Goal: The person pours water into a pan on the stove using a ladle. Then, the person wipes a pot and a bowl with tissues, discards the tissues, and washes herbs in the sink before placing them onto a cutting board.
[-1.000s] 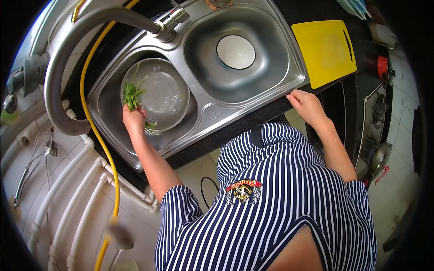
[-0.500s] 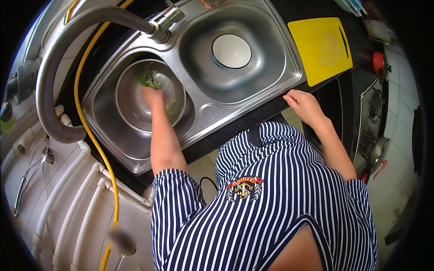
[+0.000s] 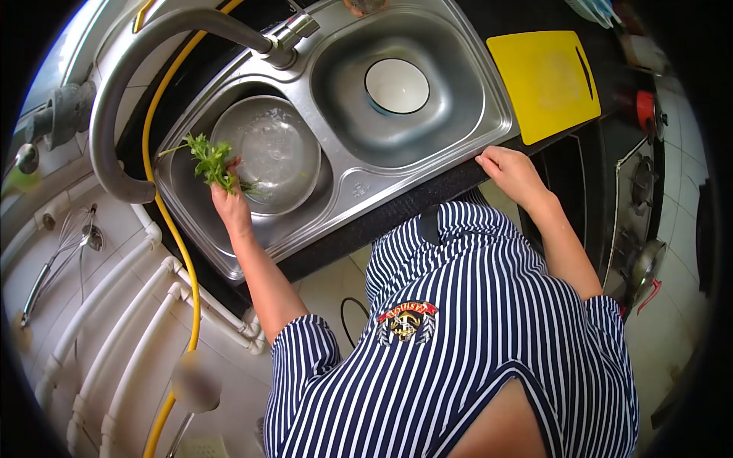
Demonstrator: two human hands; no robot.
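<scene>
A bunch of leafy green herbs is gripped in my left hand, held over the left rim of a metal bowl. The bowl sits in the left basin of the steel sink and has water in it. Some thin green bits trail by my fingers over the bowl. At the sink's front right edge, my right hand is closed with its fingers curled, and nothing shows in it. A white bowl with a dark rim stands in the right basin.
A yellow cutting board lies on the dark counter right of the sink. The curved faucet arches over the left side. A yellow hose and white pipes run along the left wall. A stove stands at the right.
My left hand has lifted the herbs out of the metal bowl and moved left to its rim. My right hand has hardly moved.
</scene>
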